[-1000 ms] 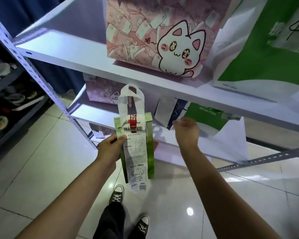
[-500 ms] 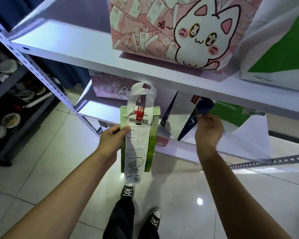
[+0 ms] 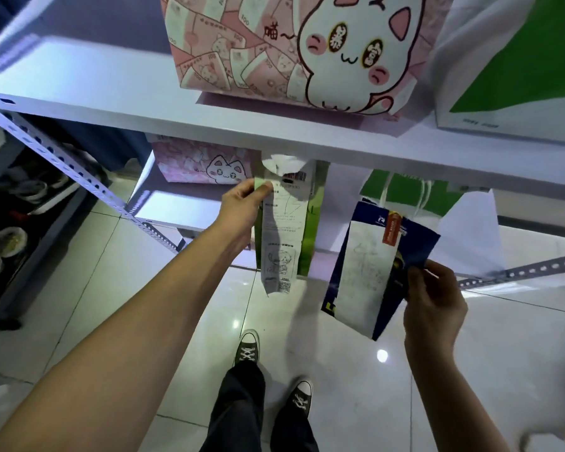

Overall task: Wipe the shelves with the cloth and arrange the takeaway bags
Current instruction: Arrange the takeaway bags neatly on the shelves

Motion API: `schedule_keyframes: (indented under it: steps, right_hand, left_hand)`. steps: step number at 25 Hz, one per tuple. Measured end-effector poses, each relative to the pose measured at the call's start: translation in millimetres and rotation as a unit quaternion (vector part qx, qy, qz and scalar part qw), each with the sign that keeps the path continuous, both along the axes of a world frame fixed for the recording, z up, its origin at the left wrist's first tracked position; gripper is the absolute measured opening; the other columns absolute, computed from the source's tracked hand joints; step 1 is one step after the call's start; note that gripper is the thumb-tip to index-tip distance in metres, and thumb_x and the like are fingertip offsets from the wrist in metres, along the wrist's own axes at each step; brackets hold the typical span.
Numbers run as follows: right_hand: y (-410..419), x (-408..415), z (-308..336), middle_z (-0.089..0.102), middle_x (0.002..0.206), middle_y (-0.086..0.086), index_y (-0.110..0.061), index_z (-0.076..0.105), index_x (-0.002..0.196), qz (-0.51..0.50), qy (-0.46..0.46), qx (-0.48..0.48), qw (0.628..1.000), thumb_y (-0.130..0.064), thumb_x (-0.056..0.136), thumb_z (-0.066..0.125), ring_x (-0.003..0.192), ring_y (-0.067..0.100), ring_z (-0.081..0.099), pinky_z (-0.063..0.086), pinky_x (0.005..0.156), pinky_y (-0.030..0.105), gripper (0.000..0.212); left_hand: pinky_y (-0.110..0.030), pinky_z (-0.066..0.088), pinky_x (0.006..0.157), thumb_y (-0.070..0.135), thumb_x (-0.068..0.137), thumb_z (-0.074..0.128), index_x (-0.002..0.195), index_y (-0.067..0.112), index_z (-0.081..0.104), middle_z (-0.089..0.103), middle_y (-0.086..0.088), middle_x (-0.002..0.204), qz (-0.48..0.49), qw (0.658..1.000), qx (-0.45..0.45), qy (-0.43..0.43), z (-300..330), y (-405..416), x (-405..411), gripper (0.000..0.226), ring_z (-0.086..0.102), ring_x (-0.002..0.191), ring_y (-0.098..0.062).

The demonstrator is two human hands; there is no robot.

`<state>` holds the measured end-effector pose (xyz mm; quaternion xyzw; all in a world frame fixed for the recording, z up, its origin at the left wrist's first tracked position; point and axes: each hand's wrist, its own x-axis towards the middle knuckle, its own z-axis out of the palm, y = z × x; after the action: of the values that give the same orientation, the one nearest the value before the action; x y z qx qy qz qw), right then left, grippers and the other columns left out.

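Item, green takeaway bag [image 3: 310,220], narrow, long receipt [image 3: 282,236] hanging down its front; pinched at its upper left edge by left hand [image 3: 242,207], thumb and fingers closed on the bag's side, handle tucked just under the upper shelf's front edge [image 3: 274,141]; seemingly held at the lower shelf [image 3: 163,203] mouth, at 12 o'clock from the person's shoes, so it can be set in upright

Item, blue takeaway bag [image 3: 382,272], white receipt on its face, red seal at top; gripped at its right edge by right hand [image 3: 433,301], fingers curled round it, bag tilted and clear of the shelf at 2 o'clock; likely lifted out to free space

Item, small pink cat bag [image 3: 203,164], standing on lower shelf at 11 o'clock, just left of the green bag

Item, large pink cat bag [image 3: 294,50] and green-and-white bag [image 3: 509,66], upper shelf, side by side

Cloth: not visible; judged an arranging step, not wiping
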<state>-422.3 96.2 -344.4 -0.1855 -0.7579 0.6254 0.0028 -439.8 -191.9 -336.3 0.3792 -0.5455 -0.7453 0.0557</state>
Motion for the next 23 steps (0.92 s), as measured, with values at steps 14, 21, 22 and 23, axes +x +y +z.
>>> schedule_keyframes:
  steps: [14, 21, 22, 23]
  right_hand:
    - [15.2, 25.5, -18.7, 0.075, 0.103, 0.004, -0.029, 0.071, 0.094, 0.050, 0.013, -0.061, 0.997, -0.011, 0.100, 0.058, 0.097, 0.021, 0.070, 0.058, 0.084, 0.032, 0.023]
    - [-0.3, 24.0, -29.0, 0.076, 0.104, 0.009, -0.018, 0.070, 0.100, 0.057, -0.008, -0.093, 0.994, -0.008, 0.099, 0.059, 0.101, 0.029, 0.070, 0.055, 0.094, 0.049, 0.014]
    - [0.1, 24.5, -28.6, 0.076, 0.104, 0.009, -0.018, 0.069, 0.100, 0.058, -0.010, -0.093, 0.994, -0.008, 0.099, 0.060, 0.100, 0.027, 0.070, 0.055, 0.094, 0.049, 0.013]
    - [0.4, 24.6, -28.0, 0.076, 0.102, 0.007, -0.018, 0.069, 0.100, 0.057, -0.011, -0.093, 0.994, -0.008, 0.099, 0.060, 0.097, 0.025, 0.071, 0.055, 0.093, 0.049, 0.013]
  left_hand:
    - [-0.042, 0.054, 0.094, 0.011, 0.092, 0.066, 0.088, 0.020, 0.069, 0.074, -0.007, 0.101, -0.043, 0.992, -0.088, 0.079, -54.2, 3.2, -80.7, 0.011, 0.068, 0.098, -0.025]
    - [-0.013, 0.053, 0.074, 0.009, 0.092, 0.068, 0.094, 0.031, 0.072, 0.073, 0.020, 0.085, -0.063, 0.989, -0.122, 0.050, -80.6, 8.7, -47.7, 0.022, 0.068, 0.077, 0.006]
    - [-0.011, 0.052, 0.071, 0.010, 0.094, 0.066, 0.099, 0.030, 0.071, 0.073, 0.019, 0.089, -0.073, 0.988, -0.120, 0.060, -79.8, 10.6, -39.4, 0.021, 0.066, 0.076, 0.010]
    - [-0.011, 0.051, 0.070, 0.010, 0.095, 0.064, 0.104, 0.027, 0.071, 0.072, 0.017, 0.093, -0.085, 0.987, -0.123, 0.064, -77.2, 13.4, -31.0, 0.021, 0.066, 0.078, 0.011]
